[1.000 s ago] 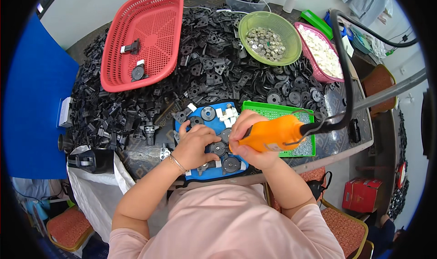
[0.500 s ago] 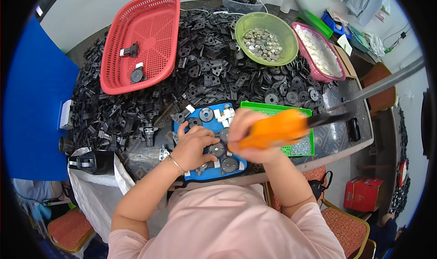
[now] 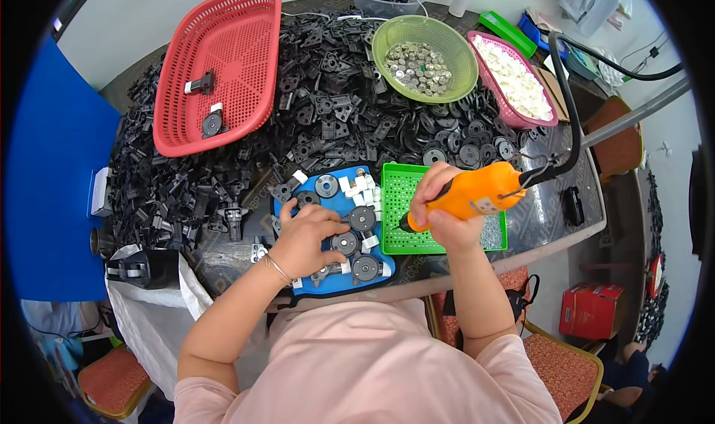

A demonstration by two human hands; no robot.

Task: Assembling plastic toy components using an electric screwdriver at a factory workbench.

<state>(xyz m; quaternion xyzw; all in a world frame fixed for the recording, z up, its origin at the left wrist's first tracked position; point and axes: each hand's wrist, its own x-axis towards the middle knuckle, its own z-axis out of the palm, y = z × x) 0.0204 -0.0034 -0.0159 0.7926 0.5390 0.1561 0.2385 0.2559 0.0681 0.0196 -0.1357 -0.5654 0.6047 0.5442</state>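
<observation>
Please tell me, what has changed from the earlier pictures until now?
The right hand, gripping the driver, moved right from the parts on the mat to over the green tray. It kept its grip; the left hand stayed at the parts.

Assembly workshop: my table (image 3: 544, 208) heaped with black parts (image 3: 339, 89), pink basket (image 3: 494, 95) of white pieces (image 3: 514, 77), power driver (image 3: 480, 191) in right grip (image 3: 449, 217).

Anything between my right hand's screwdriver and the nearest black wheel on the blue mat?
Yes: the green tray's left rim lies between the orange power screwdriver in your right hand and that black wheel, with small white pieces alongside.
</observation>
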